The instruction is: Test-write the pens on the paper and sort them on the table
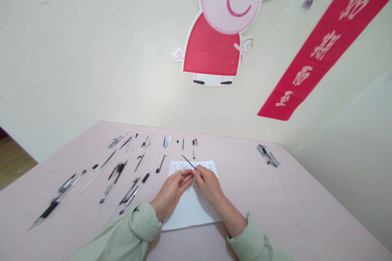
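Observation:
Both my hands meet over a white sheet of paper with scribbles along its far edge. My right hand is closed in a pinch on a thin black pen refill that points away to the upper left. My left hand has its fingers curled, and their tips touch the same refill beside the right fingers. Pale green sleeves cover both forearms.
Several pens and taken-apart pen pieces lie scattered over the left half of the pink table. A small bundle of pens rests at the far right. A cream wall with a cartoon pig sticker and a red banner rises behind.

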Motion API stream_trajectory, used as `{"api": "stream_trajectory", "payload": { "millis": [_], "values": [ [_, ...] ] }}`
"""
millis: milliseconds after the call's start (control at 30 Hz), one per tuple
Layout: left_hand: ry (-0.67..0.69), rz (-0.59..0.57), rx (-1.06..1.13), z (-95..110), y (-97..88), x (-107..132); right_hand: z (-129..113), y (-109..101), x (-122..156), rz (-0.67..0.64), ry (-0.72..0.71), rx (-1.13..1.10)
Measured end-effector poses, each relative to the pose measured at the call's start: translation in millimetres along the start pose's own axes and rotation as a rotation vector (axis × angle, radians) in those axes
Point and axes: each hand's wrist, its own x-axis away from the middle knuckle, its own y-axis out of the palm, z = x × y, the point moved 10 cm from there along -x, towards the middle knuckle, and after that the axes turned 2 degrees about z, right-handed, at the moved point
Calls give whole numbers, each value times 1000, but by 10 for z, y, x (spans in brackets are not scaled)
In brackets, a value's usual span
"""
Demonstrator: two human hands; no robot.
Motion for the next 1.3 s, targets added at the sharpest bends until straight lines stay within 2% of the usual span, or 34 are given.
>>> {"api": "stream_trajectory", "payload": {
  "millis": [133, 300, 467, 600, 833, 1033, 1167, 1300],
  "values": [
    [54, 5, -86, 27, -26, 15, 66, 16, -14, 2, 21, -104],
    [118, 117, -170, 126, -177, -9, 90, 15, -14, -11, 32, -137],
    [265, 256, -393, 439, -353, -71, 127, -33, 26, -20, 30, -1],
    [382, 264, -569, 625, -329, -62, 168, -104, 117, -4, 31, 156],
    [373, 206, -694, 581, -218, -12, 165, -206, 202, 41, 55, 293],
    [444, 149, -806, 574, -159, -32, 44, -98, 81, 45, -12, 338],
    [461, 134, -834, 544, -178, -66, 11, -58, -9, 58, -38, 347],
    [436, 156, -787, 530, -228, -77, 46, -149, 18, 104, -61, 289]
  ]
}}
